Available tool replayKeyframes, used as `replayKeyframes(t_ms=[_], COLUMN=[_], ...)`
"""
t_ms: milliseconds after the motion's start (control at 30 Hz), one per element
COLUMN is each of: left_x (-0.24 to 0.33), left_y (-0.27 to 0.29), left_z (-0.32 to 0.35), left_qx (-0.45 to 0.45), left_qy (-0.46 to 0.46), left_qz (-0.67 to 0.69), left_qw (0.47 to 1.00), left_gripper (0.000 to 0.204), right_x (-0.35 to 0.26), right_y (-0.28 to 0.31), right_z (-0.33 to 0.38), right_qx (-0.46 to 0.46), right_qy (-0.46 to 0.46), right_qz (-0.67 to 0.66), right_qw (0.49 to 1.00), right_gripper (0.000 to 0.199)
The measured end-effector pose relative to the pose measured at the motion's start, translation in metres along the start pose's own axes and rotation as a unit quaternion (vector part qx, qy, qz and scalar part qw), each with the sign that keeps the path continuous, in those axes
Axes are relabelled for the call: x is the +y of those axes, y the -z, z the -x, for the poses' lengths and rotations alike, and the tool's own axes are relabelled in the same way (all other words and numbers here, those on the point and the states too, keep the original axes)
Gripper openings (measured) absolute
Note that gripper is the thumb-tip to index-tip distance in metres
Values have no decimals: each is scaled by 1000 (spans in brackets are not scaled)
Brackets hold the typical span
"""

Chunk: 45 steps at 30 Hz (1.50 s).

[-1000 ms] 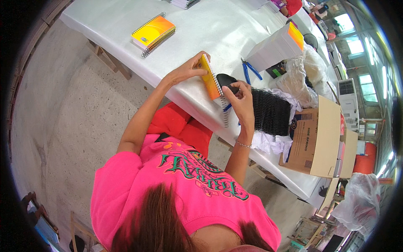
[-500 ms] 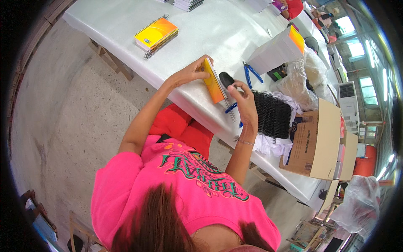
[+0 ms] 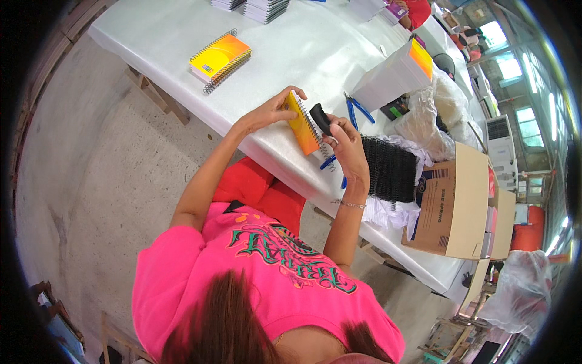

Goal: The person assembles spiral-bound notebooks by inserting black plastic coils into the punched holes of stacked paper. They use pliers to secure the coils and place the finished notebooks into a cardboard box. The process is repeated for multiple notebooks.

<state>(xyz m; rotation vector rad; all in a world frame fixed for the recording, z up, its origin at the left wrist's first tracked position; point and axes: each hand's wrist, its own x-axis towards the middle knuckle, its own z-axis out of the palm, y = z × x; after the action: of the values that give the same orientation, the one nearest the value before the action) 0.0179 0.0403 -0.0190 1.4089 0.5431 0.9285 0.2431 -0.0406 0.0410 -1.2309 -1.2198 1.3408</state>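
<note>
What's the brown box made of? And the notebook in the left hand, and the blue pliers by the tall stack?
Box: matt cardboard, it seems, from its stiff tan flaps. Notebook: probably paper with a smooth card cover, since it looks flat and printed. Pliers: smooth, evenly blue handles, perhaps plastic or rubber; tips unclear.

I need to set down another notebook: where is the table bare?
The widest bare patch of the white table lies between the yellow notebooks and the tall paper stack; it reaches down between those notebooks and the left hand. Crowded: right of the right hand, with black coils, plastic bags and a cardboard carton.
</note>
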Motion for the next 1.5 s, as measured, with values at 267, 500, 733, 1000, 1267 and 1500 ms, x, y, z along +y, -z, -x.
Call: replayKeyframes(t_ms=[267,500,733,1000,1267,1500], left_x=[2,13,13,12,-6,-5], left_y=[3,0,-3,-15,-33,-25], left_z=[0,1,2,9,14,16], left_qx=[-27,-30,-20,77,220,213], left_qy=[34,20,8,0,-41,-117], left_qz=[3,-11,-7,-57,-55,-75], left_qw=[999,999,1000,995,973,967], left_gripper=[57,64,68,46,33,28], right_x=[-4,-3,-7,25,57,70], right_y=[-1,-4,-17,11,-23,-36], right_z=[-9,-10,-20,-19,46,56], right_qx=[-11,4,40,205,292,285], right_qy=[-7,-26,29,62,40,99], right_qz=[21,19,157,281,510,559], right_qw=[1000,999,986,936,808,772], right_gripper=[25,29,32,57,57,55])
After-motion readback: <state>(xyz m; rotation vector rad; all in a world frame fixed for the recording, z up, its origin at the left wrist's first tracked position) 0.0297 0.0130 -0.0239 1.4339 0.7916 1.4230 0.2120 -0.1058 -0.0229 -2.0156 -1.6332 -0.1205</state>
